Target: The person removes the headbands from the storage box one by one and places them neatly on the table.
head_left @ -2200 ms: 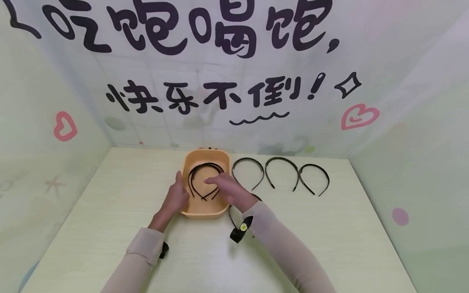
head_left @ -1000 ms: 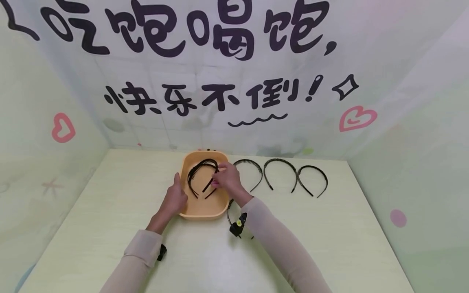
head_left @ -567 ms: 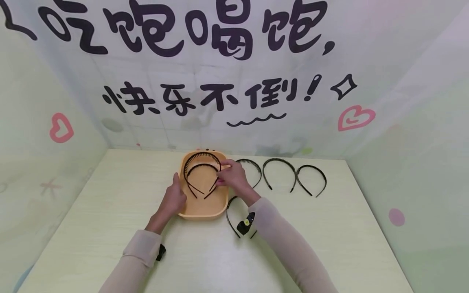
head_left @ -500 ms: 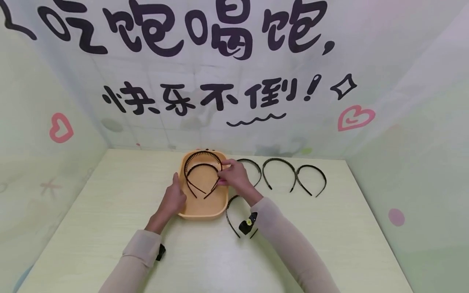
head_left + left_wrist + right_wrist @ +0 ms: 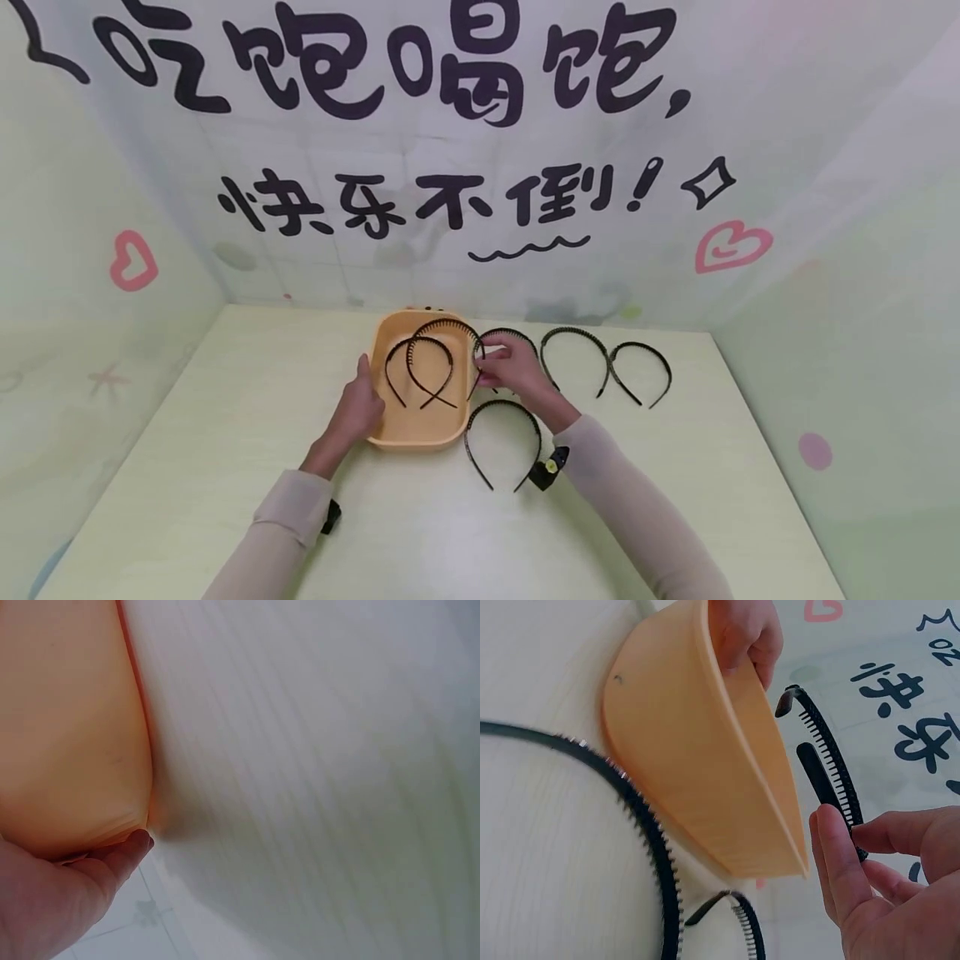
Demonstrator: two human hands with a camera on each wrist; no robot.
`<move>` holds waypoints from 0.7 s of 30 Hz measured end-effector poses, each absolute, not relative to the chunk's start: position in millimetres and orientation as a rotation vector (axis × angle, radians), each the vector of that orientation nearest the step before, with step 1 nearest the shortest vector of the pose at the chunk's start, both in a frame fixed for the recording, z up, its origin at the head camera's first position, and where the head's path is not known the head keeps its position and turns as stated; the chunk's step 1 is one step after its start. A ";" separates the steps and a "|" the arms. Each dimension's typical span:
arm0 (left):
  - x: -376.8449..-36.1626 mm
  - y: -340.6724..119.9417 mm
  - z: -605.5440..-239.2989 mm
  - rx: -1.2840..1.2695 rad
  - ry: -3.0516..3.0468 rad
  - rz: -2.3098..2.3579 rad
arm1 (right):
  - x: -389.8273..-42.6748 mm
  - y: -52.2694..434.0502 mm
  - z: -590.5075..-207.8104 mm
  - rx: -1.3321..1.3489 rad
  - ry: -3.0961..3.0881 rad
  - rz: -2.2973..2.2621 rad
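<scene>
My left hand (image 5: 357,406) grips the left wall of an orange plastic basin (image 5: 420,442), with its fingertips (image 5: 135,847) at the basin's edge in the left wrist view. My right hand (image 5: 517,371) pinches one side of a black toothed headband (image 5: 448,322) between thumb and fingers. Raised over the basin's right rim, that headband (image 5: 832,761) shows both free ends in the right wrist view. A second black headband (image 5: 418,339) lies inside the basin; from the head view the held one overlaps it.
Right of the basin, one headband (image 5: 507,331) lies partly behind my right hand. Two more, a toothed headband (image 5: 573,330) and a smaller headband (image 5: 643,344), touch farther right. Another headband (image 5: 502,403) lies nearer me on the pale table (image 5: 420,533). Printed walls enclose the back and sides.
My right hand has picked a headband out of the pair in the basin, raised it and carried it to the right. My left hand has stayed on the basin's wall.
</scene>
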State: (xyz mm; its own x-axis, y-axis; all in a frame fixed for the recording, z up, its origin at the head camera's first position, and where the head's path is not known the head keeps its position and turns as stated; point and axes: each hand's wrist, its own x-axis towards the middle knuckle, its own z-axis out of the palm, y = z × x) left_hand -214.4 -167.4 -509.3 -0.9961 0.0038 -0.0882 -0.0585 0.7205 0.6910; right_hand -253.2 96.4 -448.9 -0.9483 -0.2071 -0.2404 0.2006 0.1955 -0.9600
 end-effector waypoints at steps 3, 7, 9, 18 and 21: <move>-214.0 -167.1 -509.4 -0.040 2.824 1.145 | -250.5 107.8 -450.8 -0.005 2.148 -1.803; -214.4 -167.4 -509.9 -0.032 2.829 1.148 | -248.7 120.9 -452.7 0.002 2.116 -1.811; -214.9 -167.9 -510.0 -0.032 2.826 1.146 | -247.7 125.7 -452.9 0.017 2.103 -1.813; -214.5 -167.2 -509.4 -0.038 2.822 1.148 | -243.7 144.1 -458.6 0.075 2.103 -1.790; -213.9 -167.1 -509.3 -0.041 2.817 1.150 | -239.5 152.3 -460.6 0.080 2.102 -1.785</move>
State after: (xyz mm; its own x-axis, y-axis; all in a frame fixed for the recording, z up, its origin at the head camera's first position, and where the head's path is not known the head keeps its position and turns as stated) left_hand -213.9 -167.1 -509.3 -0.9948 0.0123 -0.1015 -0.0622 0.7149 0.6964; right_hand -239.5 152.3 -460.6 -0.9261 -0.1990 -0.3204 0.2840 0.1913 -0.9396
